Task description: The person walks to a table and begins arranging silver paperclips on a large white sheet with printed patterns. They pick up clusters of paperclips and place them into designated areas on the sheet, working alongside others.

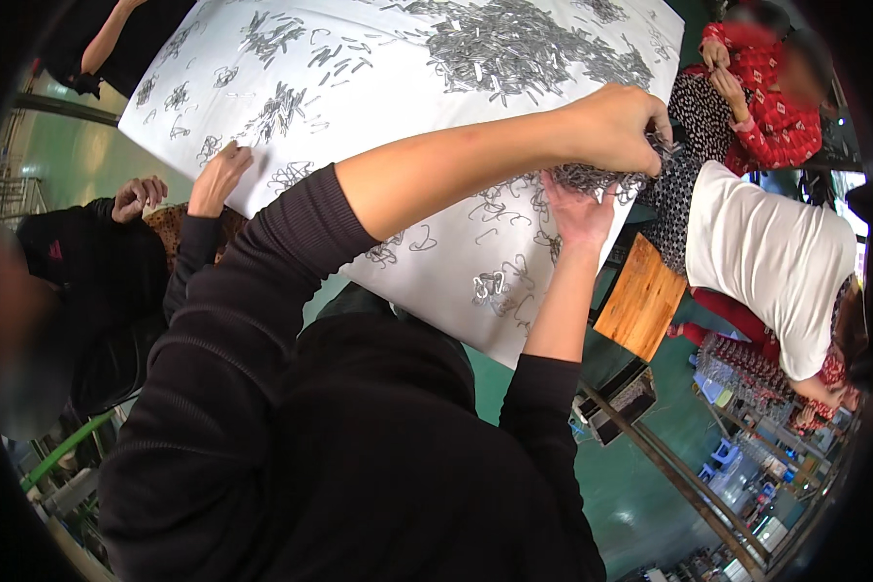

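My left hand (pixel 616 126) reaches across to the right side of the white-covered table (pixel 407 116). Its fingers are curled down onto a bunch of small grey bent-wire metal clips (pixel 597 178). Just below it, my right hand (pixel 582 215) cups the same bunch from underneath, thumb and fingers around it. Near the wrists, loose wire hooks (pixel 495 206) lie scattered on the white surface. A small cluster of them (pixel 491 285) rests closer to the table's near edge. My left fingertips are partly hidden by the clips.
A large heap of metal clips (pixel 500 48) covers the far part of the table, with smaller groups (pixel 279 112) at left. A co-worker's hand (pixel 221 177) touches the left edge. Other people sit at right, by a wooden stool (pixel 640 299).
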Motion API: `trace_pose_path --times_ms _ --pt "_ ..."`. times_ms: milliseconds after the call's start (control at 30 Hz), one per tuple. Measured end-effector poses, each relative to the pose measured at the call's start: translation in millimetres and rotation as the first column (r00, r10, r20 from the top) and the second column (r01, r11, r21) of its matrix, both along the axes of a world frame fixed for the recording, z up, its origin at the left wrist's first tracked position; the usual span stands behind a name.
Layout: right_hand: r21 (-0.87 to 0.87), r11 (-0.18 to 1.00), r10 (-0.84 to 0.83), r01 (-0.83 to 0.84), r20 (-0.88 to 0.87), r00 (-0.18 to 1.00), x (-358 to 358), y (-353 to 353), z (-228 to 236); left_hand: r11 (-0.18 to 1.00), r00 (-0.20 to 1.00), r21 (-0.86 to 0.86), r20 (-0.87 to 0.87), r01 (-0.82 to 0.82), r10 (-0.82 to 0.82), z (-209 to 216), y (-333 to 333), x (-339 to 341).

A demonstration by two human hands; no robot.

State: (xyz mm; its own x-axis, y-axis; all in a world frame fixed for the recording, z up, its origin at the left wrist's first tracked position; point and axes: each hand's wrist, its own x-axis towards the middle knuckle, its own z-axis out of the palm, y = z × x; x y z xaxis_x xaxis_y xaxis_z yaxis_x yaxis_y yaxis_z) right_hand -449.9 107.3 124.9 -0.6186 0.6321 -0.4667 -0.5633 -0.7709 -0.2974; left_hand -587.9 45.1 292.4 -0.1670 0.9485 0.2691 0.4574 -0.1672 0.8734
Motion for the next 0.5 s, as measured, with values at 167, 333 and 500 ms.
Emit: trace_pose_path --times_ms 167,333,500 --pt "0.093 0.996 -0.03 -0.009 0.418 0.908 17 15 -14 1.0 1.0 -0.002 -0.029 -0.008 0.008 17 1 -3" --pt "-0.044 0.999 0.036 -0.014 0.552 0.833 6 30 -43 0.999 0.999 -0.007 -0.019 0.031 -0.031 31 2 -1" --pt "-0.216 0.975 0.081 -0.047 0.148 0.986 -12 19 -34 1.0 1.0 0.017 0.005 0.026 -0.026 29 6 -2"
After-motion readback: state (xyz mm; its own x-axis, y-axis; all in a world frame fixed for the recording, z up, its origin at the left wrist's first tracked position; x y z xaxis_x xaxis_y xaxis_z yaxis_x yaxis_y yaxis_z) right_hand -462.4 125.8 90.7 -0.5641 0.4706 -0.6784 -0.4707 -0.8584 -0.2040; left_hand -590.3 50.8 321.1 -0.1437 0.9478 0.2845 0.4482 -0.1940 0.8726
